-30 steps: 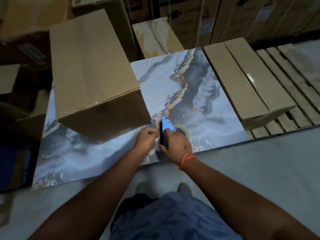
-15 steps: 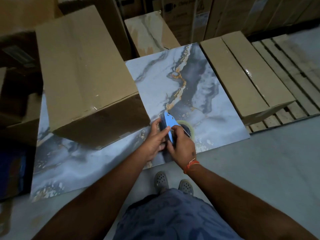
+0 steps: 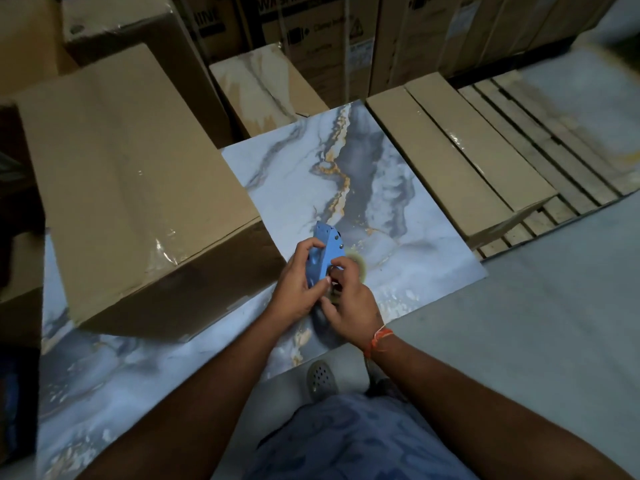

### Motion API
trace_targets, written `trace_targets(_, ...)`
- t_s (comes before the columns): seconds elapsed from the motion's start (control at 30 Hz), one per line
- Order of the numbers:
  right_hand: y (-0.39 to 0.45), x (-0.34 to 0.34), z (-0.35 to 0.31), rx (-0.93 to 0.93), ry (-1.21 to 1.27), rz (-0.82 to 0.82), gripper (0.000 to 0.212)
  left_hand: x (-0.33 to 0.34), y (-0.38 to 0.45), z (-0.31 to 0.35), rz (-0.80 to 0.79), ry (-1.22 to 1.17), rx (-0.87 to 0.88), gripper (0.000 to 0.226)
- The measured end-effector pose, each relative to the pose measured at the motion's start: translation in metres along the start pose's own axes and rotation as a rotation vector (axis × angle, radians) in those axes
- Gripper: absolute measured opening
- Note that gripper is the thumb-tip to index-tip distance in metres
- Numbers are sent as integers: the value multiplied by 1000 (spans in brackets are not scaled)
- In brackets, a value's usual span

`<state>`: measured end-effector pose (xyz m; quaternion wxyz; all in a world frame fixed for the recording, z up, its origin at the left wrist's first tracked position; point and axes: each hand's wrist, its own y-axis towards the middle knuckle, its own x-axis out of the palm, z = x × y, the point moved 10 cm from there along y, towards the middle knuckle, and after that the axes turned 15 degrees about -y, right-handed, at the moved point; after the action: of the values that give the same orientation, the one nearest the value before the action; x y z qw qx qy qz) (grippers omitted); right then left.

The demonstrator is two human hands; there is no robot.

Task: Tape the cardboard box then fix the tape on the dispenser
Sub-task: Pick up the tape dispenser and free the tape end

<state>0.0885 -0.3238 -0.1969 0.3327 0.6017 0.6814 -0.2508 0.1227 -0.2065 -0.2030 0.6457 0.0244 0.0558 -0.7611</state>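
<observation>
A blue tape dispenser [image 3: 327,251] is held upright over the marbled slab [image 3: 381,188], just right of a large cardboard box [image 3: 117,174] with clear tape along its top seam. My left hand [image 3: 299,285] wraps the dispenser's left side. My right hand [image 3: 349,303] pinches at its lower right edge, where a clear tape roll [image 3: 356,263] partly shows behind the fingers. The tape's end is hidden by my fingers.
A flat closed carton [image 3: 460,157] lies at the slab's right on a wooden pallet [image 3: 554,140]. A smaller box [image 3: 263,88] and stacked printed cartons stand behind. Grey floor [image 3: 519,323] lies to the right. My feet are below the slab's near edge.
The dispenser has been lifted off the slab. My left hand moved from the slab onto the dispenser's side, and my right hand shifted from gripping its handle to pinching at the roll.
</observation>
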Motion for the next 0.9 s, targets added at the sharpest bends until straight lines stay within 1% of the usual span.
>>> trace_targets(0.13, 11, -7, 3, -32, 32, -47, 49, -4, 2, -3, -6, -115, -75, 57)
trace_targets(0.23, 20, -36, 14, -21, 93, 22, 38, -7, 1, -13, -2, -206, -143, 55)
trace_targets(0.3, 28, -57, 26, 21, 195, 70, 31, -10, 0, -19, 3, -213, -192, 55)
trace_targets(0.33, 34, -64, 31, 42, 247, 68, 27, -11, 0, -22, -1, -201, -213, 56)
trace_targets(0.4, 48, -68, 36, 44, 302, 16, 24, -12, 0, -22, -17, -149, -229, 59)
trace_targets(0.47, 62, -65, 34, 2, 324, -59, 26, -13, -1, -23, -22, -122, -239, 63)
trace_targets(0.57, 76, -60, 32, -40, 381, -193, 38, -17, -4, -23, 23, -149, -255, 72)
trace_targets(0.63, 82, -54, 30, -68, 361, -295, 45, -18, -4, -23, 55, -164, -269, 80)
trace_targets(0.7, 85, -51, 26, -110, 323, -359, 49, -16, -2, -23, 67, -168, -289, 88)
trace_targets(0.8, 90, -50, 23, -155, 330, -388, 49, -12, 0, -19, 51, -174, -277, 87)
trace_targets(0.9, 96, -43, 26, -167, 322, -436, 43, -9, 2, -15, 52, -178, -266, 82)
